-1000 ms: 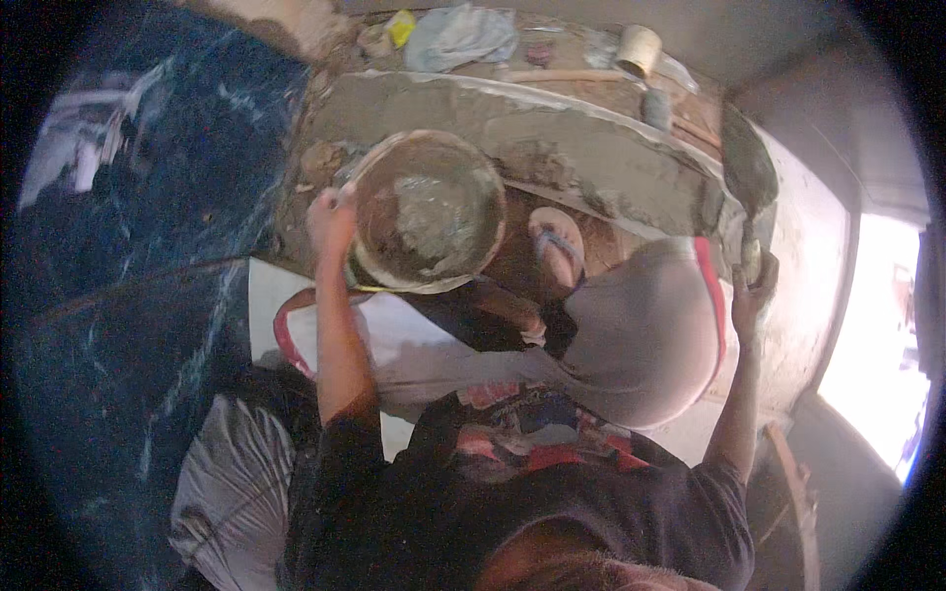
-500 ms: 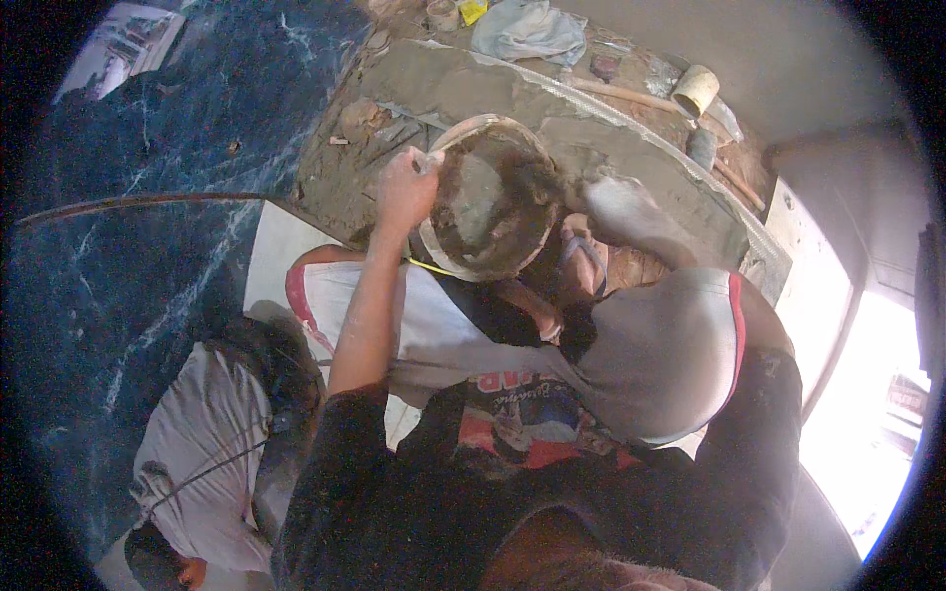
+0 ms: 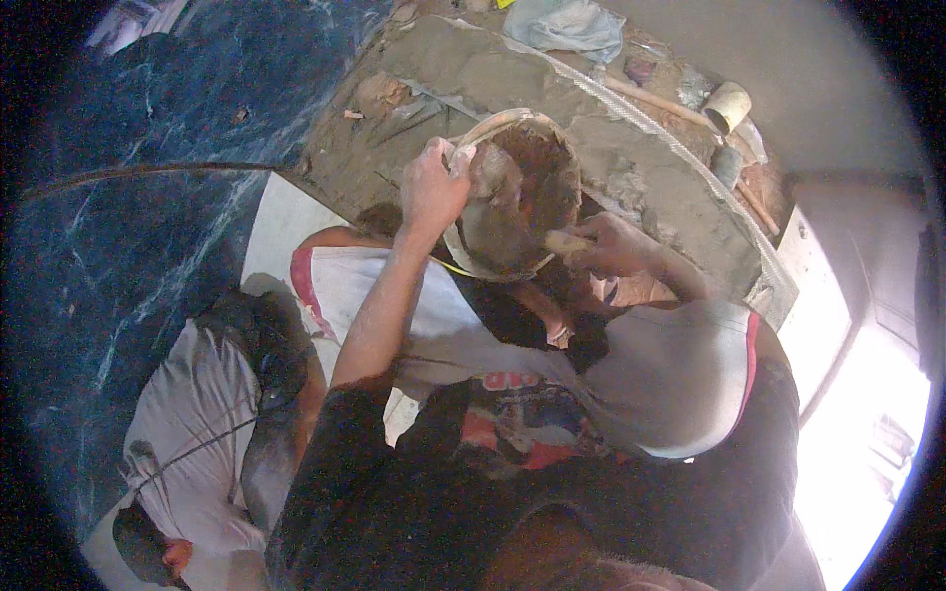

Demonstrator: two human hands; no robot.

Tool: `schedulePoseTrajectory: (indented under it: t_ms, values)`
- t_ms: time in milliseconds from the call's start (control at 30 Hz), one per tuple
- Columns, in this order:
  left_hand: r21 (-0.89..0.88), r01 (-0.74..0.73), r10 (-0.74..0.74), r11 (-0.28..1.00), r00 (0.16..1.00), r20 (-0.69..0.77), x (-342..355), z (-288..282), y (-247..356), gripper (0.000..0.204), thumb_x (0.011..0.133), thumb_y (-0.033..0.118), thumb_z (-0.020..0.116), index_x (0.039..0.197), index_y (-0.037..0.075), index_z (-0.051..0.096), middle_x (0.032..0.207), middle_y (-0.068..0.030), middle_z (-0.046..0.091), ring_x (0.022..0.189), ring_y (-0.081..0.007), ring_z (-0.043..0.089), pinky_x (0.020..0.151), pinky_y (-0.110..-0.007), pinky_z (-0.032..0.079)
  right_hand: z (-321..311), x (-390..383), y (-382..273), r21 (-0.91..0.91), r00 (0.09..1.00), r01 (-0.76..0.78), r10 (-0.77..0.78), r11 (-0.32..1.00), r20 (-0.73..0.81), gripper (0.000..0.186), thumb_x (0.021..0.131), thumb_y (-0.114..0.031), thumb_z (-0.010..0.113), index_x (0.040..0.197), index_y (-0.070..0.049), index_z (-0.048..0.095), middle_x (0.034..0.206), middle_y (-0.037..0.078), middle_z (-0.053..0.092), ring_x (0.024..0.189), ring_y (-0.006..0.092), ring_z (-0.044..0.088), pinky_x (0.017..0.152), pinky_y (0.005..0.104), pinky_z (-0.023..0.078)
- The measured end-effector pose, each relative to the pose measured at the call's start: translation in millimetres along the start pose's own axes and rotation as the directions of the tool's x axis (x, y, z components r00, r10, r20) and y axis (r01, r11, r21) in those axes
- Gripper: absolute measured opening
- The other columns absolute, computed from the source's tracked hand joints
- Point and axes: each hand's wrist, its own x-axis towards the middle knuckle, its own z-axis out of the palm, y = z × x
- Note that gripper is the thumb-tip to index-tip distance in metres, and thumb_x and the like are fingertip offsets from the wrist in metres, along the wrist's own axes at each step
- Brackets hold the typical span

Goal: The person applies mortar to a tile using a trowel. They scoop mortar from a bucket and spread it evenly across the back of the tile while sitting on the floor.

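Observation:
A round mortar pan (image 3: 517, 197), smeared grey and brown inside, is tipped up on its side over a patch of wet cement (image 3: 591, 128). My left hand (image 3: 432, 185) grips its left rim. My right hand (image 3: 603, 244) is at the pan's lower right edge, fingers closed on a pale wooden handle (image 3: 564, 241); the tool's head is hidden inside the pan. My knees, in grey and white shorts with red trim, are bent below the pan.
Dark blue marbled floor (image 3: 148, 197) lies to the left. A tape roll (image 3: 727, 106), a crumpled cloth (image 3: 567, 25) and a wooden stick (image 3: 650, 98) lie beyond the cement. White sacks (image 3: 187, 433) sit at lower left. A bright opening (image 3: 867, 394) is on the right.
The pan has gone from lying flat to tipped on its side. My right hand came in from the far right to the pan's edge and holds a handle there.

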Motion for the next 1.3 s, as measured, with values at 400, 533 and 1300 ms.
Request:
schedulePoseTrajectory:
  t_ms: [400, 533, 1300]
  values:
    - [0.022, -0.018, 0.017, 1.0, 1.0, 0.021, 1, 2, 6, 0.038, 0.088, 0.039, 0.059, 0.086, 0.0, 0.057, 0.081, -0.022, 0.062, 0.078, -0.0416, 0.06, 0.069, -0.049, 0.045, -8, 55, 36, -0.693, 0.861, -0.158, -0.246, 0.703, -0.446, 0.024, 0.081, -0.017, 0.055, 0.099, -0.003, 0.062, 0.082, 0.018, 0.066, 0.076, 0.0335, 0.066, 0.066, 0.0471, 0.053]
    - [0.03, -0.012, 0.011, 0.999, 0.999, 0.037, -1, 0, 17, 0.029, 0.086, 0.03, 0.061, 0.088, 0.001, 0.059, 0.084, -0.0206, 0.064, 0.08, -0.0399, 0.062, 0.07, -0.046, 0.047, 0, 64, 21, -0.752, 0.86, -0.043, -0.359, 0.658, -0.363, 0.017, 0.078, -0.014, 0.056, 0.081, 0.0, 0.066, 0.074, 0.018, 0.066, 0.069, 0.0307, 0.067, 0.062, 0.0454, 0.054]
    - [-0.073, -0.174, 0.177, 0.982, 0.984, 0.033, -7, 15, 14, 0.033, 0.087, 0.034, 0.061, 0.085, 0.002, 0.058, 0.078, -0.0191, 0.063, 0.072, -0.0355, 0.061, 0.067, -0.043, 0.047, 31, 69, 70, -0.16, 0.99, 0.009, -0.032, 0.987, -0.137, 0.053, 0.089, -0.053, 0.051, 0.109, -0.005, 0.063, 0.097, 0.018, 0.066, 0.092, 0.0337, 0.063, 0.081, 0.0429, 0.049]
